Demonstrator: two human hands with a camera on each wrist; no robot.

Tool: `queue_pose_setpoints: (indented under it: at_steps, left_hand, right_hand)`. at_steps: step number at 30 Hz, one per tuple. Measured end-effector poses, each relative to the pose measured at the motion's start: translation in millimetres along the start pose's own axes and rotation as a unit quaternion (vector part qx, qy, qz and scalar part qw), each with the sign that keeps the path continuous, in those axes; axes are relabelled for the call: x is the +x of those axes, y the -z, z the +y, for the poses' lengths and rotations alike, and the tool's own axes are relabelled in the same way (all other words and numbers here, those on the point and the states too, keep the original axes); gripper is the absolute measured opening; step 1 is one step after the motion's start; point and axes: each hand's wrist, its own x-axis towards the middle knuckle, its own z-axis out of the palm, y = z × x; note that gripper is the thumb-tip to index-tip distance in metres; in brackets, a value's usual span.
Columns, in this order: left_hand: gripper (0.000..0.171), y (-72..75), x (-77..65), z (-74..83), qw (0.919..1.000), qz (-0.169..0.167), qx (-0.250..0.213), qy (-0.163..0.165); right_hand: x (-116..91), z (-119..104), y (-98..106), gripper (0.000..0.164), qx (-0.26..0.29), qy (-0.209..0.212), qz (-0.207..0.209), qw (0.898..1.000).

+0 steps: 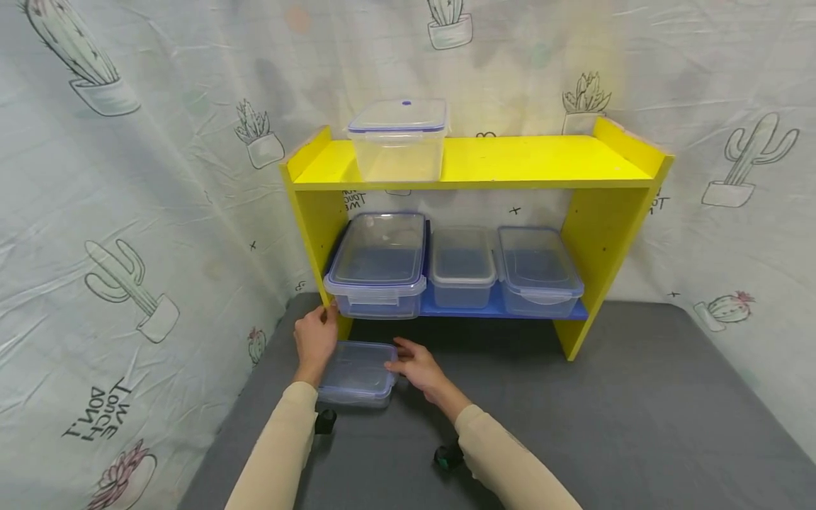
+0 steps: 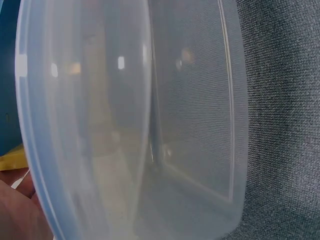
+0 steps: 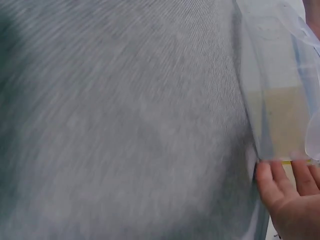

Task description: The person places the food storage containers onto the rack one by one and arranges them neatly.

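A low clear plastic food container (image 1: 357, 372) with a blue-edged lid rests on the grey tabletop, in front of the shelf's left end. My left hand (image 1: 315, 340) is at its far left corner, close to the yellow shelf post. In the left wrist view only part of the left hand (image 2: 20, 207) shows past the lid rim, so its grip is unclear. My right hand (image 1: 417, 368) is at the container's right side, fingers extended toward the edge. The right wrist view shows the fingertips (image 3: 267, 182) by the far end of the container's clear wall.
A yellow shelf unit (image 1: 510, 159) with a blue lower board (image 1: 491, 304) stands behind. A tall lidded container (image 1: 401, 145) sits on top. Below are a large container (image 1: 379, 255), a small one (image 1: 463, 262) and a medium one (image 1: 538, 265). A cactus-print curtain (image 1: 191, 142) surrounds the table.
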Motion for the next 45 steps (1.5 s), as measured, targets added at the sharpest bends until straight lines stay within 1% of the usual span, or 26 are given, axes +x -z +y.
queue_pose_setpoints:
  at_steps: [2, 6, 8, 11, 15, 20, 22, 25, 27, 29, 31, 34, 37, 40, 42, 45]
  left_hand:
    - [0.044, -0.1, -0.4, -0.5, 1.0000, -0.001, 0.000, 0.000]
    - [0.045, -0.4, -1.6, -1.1, 1.0000, -0.003, 0.002, 0.002]
    - [0.046, -0.6, -1.9, -1.1, 1.0000, -0.006, 0.003, 0.002]
    - [0.047, -0.8, -1.5, -1.3, 1.0000, -0.010, 0.002, -0.001]
    - [0.047, 0.9, 0.1, -1.7, 1.0000, -0.002, -0.004, -0.007]
    - [0.047, 1.4, 1.5, -1.5, 0.9999, 0.002, 0.000, -0.016]
    - [0.046, 2.0, 1.5, -1.6, 0.9999, 0.002, 0.001, -0.015]
    - [0.046, 2.1, 1.2, -1.8, 0.9999, 0.004, 0.001, -0.010]
    - [0.045, 1.8, 1.0, -1.7, 0.9999, 0.006, 0.002, -0.009]
    - [0.045, 1.1, 0.5, -1.4, 1.0000, 0.004, 0.001, -0.009]
    - [0.045, 0.7, 0.0, -1.3, 0.9999, 0.000, 0.000, -0.011]
    - [0.046, 0.1, -0.7, -2.3, 0.9999, -0.001, -0.003, -0.011]
    - [0.045, 0.0, -1.3, -3.0, 1.0000, 0.002, -0.006, -0.007]
    - [0.045, 0.1, -0.9, -3.0, 1.0000, 0.002, -0.005, -0.008]
    - [0.045, 0.3, -0.6, -2.2, 1.0000, -0.001, -0.004, -0.009]
    - [0.045, 0.4, 0.0, -1.2, 0.9999, -0.005, -0.004, -0.011]
  right_hand:
    - [0.1, 5.1, 4.6, 0.065, 0.001, -0.002, -0.013, 1.000]
    - [-5.6, 6.9, 17.1, 0.062, 0.004, -0.012, -0.059, 0.998]
    - [-8.6, 8.7, 23.7, 0.061, 0.010, -0.018, -0.076, 0.997]
    - [-13.9, 10.8, 33.1, 0.062, 0.008, -0.020, -0.086, 0.996]
    - [-19.4, 10.6, 42.2, 0.067, 0.000, -0.017, -0.085, 0.996]
    - [-22.9, 11.1, 46.7, 0.069, -0.011, -0.023, -0.074, 0.997]
    - [-23.6, 11.2, 44.6, 0.068, -0.030, -0.024, -0.065, 0.997]
    - [-24.9, 11.6, 38.3, 0.062, -0.070, -0.025, -0.038, 0.997]
    - [-26.1, 11.7, 33.7, 0.060, -0.080, -0.027, -0.014, 0.996]
    - [-27.7, 12.1, 30.3, 0.055, -0.078, -0.026, 0.011, 0.997]
    - [-29.4, 11.9, 28.1, 0.049, -0.061, -0.023, 0.031, 0.997]
    - [-33.2, 10.2, 26.3, 0.042, -0.044, -0.009, 0.040, 0.998]
    - [-38.6, 6.7, 26.2, 0.039, -0.029, 0.000, 0.029, 0.999]
    - [-44.5, 2.8, 29.4, 0.039, -0.028, -0.007, 0.012, 1.000]
    - [-48.6, 0.3, 33.3, 0.041, -0.025, -0.021, -0.011, 0.999]
    - [-54.1, -1.5, 41.2, 0.050, -0.016, -0.049, -0.062, 0.997]
